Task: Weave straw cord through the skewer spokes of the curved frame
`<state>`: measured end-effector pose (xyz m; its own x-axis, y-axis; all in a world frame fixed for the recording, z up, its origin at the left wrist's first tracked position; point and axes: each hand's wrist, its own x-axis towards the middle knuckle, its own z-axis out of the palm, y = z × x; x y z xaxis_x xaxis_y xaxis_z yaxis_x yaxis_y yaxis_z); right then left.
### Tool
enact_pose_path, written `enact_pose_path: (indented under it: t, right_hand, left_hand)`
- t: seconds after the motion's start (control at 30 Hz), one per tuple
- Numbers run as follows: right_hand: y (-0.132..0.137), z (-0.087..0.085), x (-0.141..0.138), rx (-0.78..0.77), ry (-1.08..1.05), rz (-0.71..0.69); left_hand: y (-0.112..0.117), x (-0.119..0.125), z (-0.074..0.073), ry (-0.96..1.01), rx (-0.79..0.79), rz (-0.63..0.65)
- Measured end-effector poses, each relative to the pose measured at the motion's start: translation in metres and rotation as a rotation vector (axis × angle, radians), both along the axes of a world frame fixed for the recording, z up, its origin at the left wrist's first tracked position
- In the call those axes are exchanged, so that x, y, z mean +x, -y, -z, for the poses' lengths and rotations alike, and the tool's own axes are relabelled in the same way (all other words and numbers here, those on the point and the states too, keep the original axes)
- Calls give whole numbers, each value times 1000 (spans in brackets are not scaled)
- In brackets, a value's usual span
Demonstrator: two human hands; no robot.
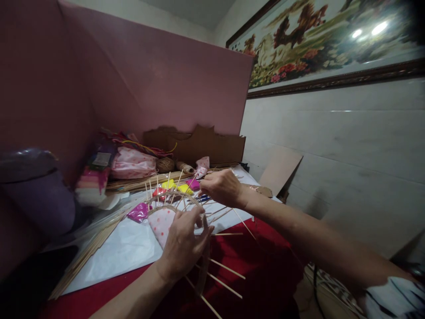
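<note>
My left hand (184, 241) is closed around the rim of a round woven basket frame (166, 201) with thin wooden spokes (226, 268) sticking out all round. Inside the frame lies a white cloth with pink dots (161, 223). My right hand (224, 186) is stretched out beyond the frame with its fingers curled, pinching what looks like a thin strand or stick near the far rim; what it holds is too small to name.
White paper (122, 250) covers a red tablecloth (265, 266). Bright pink and yellow packets (181, 186), twine spools (166, 165), a pink bag (133, 163), cardboard pieces (202, 144) and a bundle of long sticks (86, 252) lie around. A pink board (159, 79) stands behind.
</note>
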<state>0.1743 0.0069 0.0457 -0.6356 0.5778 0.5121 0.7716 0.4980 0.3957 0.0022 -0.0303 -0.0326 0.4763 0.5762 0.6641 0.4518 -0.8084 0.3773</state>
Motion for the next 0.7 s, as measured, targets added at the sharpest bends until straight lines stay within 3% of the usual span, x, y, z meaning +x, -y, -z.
enact_pose_path:
  t: [0.37, 0.7]
  right_hand:
    - [-1, -3, -2, -35, -13, 40]
    - [2, -6, -4, -11, -15, 3]
  left_hand:
    - [2, 1, 1, -99, 204, -4]
    - [3, -1, 1, -67, 217, -19]
